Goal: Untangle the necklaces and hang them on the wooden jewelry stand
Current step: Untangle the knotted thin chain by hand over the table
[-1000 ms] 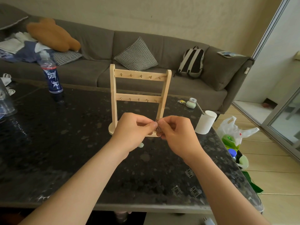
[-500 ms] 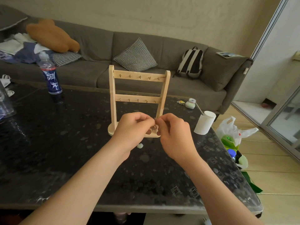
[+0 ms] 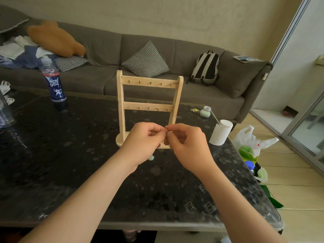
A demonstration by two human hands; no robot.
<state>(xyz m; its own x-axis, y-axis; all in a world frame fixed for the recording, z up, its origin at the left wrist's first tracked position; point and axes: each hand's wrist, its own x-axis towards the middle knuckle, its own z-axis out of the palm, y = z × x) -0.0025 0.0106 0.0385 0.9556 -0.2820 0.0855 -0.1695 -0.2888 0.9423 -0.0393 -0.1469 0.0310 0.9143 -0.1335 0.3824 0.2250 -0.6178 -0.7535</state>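
The wooden jewelry stand stands upright on the dark table, with two crossbars of small brass hooks that carry nothing. Just in front of its base, my left hand and my right hand meet fingertip to fingertip. Both pinch a thin necklace chain, which shows only as a short glint between the fingers and a bit hanging below them. A small pale green pendant peeks out under my left hand, close to the table.
On the black speckled table are a blue bottle at the back left, a white paper cup right of the stand, and a small green case. A grey sofa runs behind. Plastic bags lie on the floor at right.
Both hands have stayed in front of the stand's base, with the fingertips shifting slightly as they work the chain. The stand has not moved.
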